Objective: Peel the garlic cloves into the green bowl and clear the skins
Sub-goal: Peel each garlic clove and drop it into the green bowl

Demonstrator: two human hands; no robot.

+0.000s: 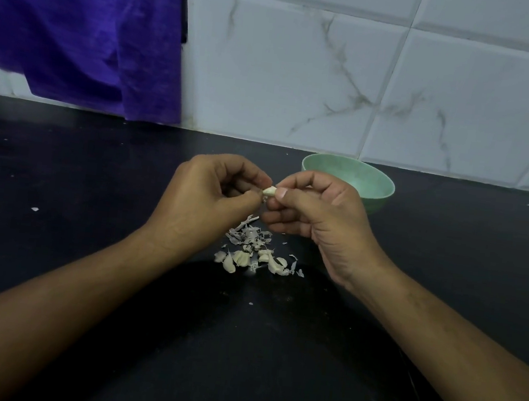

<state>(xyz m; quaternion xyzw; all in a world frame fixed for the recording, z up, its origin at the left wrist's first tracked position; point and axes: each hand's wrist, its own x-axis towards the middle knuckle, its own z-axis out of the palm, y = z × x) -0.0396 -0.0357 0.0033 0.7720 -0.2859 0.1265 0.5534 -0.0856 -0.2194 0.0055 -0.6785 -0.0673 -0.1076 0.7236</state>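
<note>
Both hands are held together above the middle of the black counter (95, 182). The left hand (212, 191) pinches one end of a garlic clove (270, 190) between thumb and forefinger, and its other fingers are curled into the palm. The right hand (317, 212) pinches the other end of the same clove with thumb and forefinger, and its lower fingers are bent underneath. The clove is in the air, between the two hands and above the counter.

Directly under the hands lies a heap of thin skins (249, 234). Just in front of it, nearer to the person, lie several loose cloves (240, 258). The green bowl (369, 182) stands behind the right hand, close to the line where the counter meets the tiled wall (302, 73). The dark surface runs wide on both sides of the hands, and on the left there is one small white flake (34, 208). A purple cloth (79, 24) hangs at the far left, and its lower edge comes close to the back of the counter.

The right hand covers the near left part of the bowl, and the bottom of the bowl is not visible, so I cannot tell what it contains. The fingers cover most of the held clove, so I cannot tell how much skin is on it. Both forearms are cut off by the frame edges.
</note>
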